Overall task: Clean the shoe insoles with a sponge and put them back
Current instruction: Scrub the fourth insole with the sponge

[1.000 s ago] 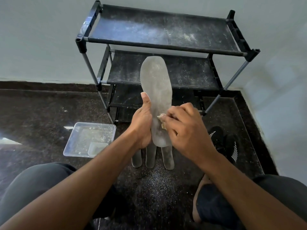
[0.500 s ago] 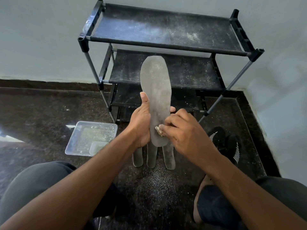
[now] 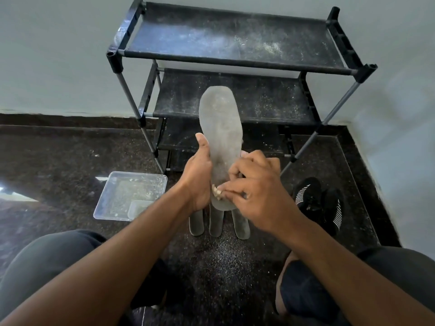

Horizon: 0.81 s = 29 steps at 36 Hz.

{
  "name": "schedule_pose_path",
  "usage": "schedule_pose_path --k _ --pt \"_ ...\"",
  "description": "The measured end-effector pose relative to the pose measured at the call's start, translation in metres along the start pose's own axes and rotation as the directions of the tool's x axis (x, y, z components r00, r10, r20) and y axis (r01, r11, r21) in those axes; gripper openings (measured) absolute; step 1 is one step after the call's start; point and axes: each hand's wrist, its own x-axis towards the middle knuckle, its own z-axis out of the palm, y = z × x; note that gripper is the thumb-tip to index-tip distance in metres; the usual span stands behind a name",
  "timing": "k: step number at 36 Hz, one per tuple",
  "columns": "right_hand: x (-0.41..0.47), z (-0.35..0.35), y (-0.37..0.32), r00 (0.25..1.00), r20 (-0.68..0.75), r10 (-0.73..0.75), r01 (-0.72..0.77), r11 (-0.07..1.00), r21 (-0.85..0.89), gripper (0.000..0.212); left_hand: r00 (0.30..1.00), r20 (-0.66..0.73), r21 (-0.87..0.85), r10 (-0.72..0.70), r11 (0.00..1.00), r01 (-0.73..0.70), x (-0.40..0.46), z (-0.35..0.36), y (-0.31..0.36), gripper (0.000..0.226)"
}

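Two black shoes (image 3: 317, 203) — markings unreadable, blurred

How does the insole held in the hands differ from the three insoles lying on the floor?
The held insole stands upright in the air, gripped by the left hand; the floor insoles lie flat. The right hand presses a sponge on the held one; the floor ones are untouched. All are grey.

Matt grey insole (image 3: 221, 128), dusty cloth rack (image 3: 235, 41), clear glossy plastic tray (image 3: 113, 205)
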Motion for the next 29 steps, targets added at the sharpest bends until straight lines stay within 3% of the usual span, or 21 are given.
schedule_pose_path --k 6,12,18,25,29 --pt "0.01 -0.004 0.011 0.966 -0.197 0.165 -0.179 0.982 -0.055 0.01 0.986 0.155 -0.041 -0.063 0.997 0.07 -0.007 0.011 -0.009 0.087" --pt "0.008 -0.001 -0.001 0.999 -0.026 0.03 -0.029 1.0 0.01 0.013 0.974 0.206 -0.103 -0.092 0.988 0.115 -0.004 0.004 -0.006 0.089" --pt "0.012 -0.007 0.008 0.974 -0.163 0.158 -0.178 0.978 -0.111 0.011 0.968 0.235 -0.102 -0.084 0.989 0.11 -0.005 0.008 -0.012 0.087" --pt "0.0 -0.001 -0.013 0.994 0.088 -0.065 0.064 0.998 0.012 0.009 0.984 0.17 -0.15 -0.052 0.986 0.078 0.0 -0.001 -0.002 0.095" --pt "0.003 -0.005 -0.007 0.999 -0.034 0.018 -0.021 0.994 -0.11 0.008 0.987 0.155 -0.176 -0.052 0.981 0.08 0.002 0.001 -0.002 0.094"
